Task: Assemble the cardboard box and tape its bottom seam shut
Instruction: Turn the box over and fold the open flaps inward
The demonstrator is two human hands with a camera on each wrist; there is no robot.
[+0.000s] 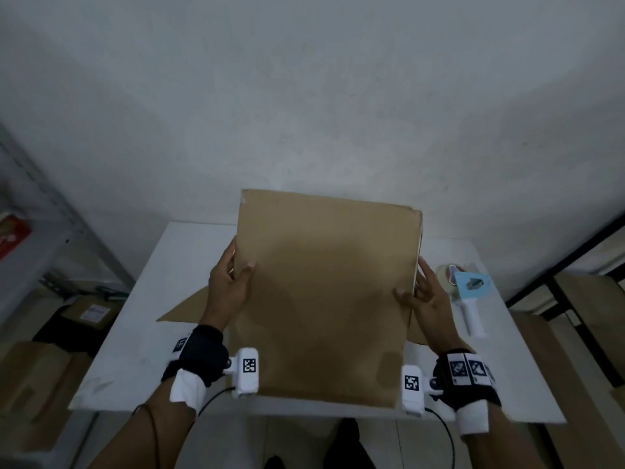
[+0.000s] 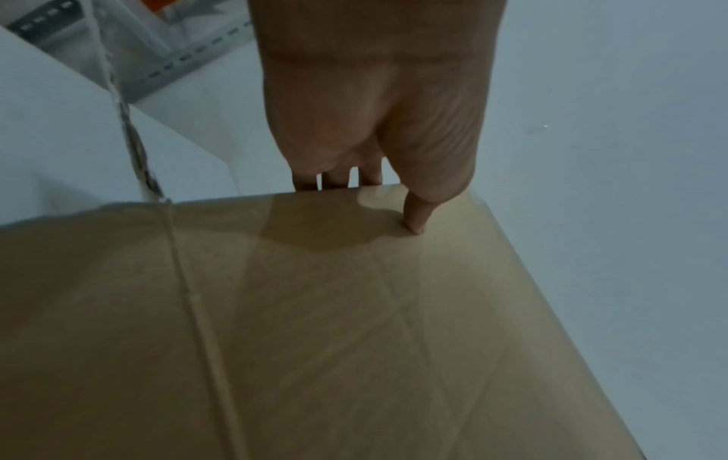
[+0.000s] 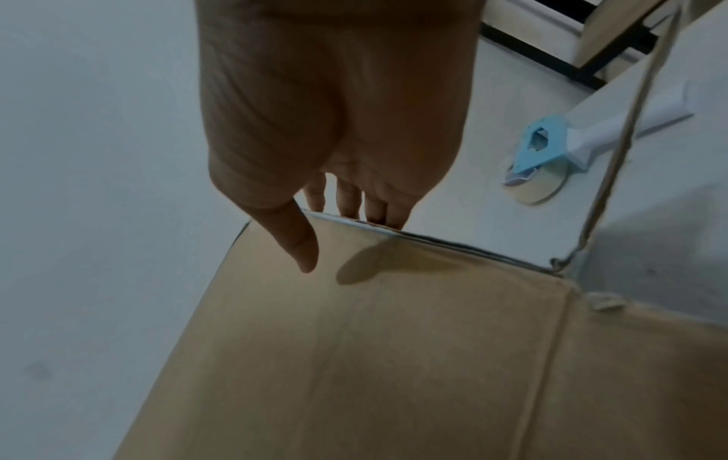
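Box: the flattened cardboard box was held up over the white table, its broad face toward the head camera, with a flap sticking out low on the left.
Left hand: the left hand gripped the box's left edge, thumb pressed on the near face and the fingers wrapped behind the edge.
Right hand: the right hand held the right edge, fingers curled round the back; the thumb lay over the near face, though the wrist view was too dim to tell whether it touched the board.
Edge: at the right edge the doubled layers of board showed as thin lines, so the box looked still folded flat.
Tape gun: the tape gun, blue-headed with a white handle, lay on the table right of the box, near the right hand but apart from it.
Surroundings: a metal shelf stood at the left, with more cardboard on the floor below it.
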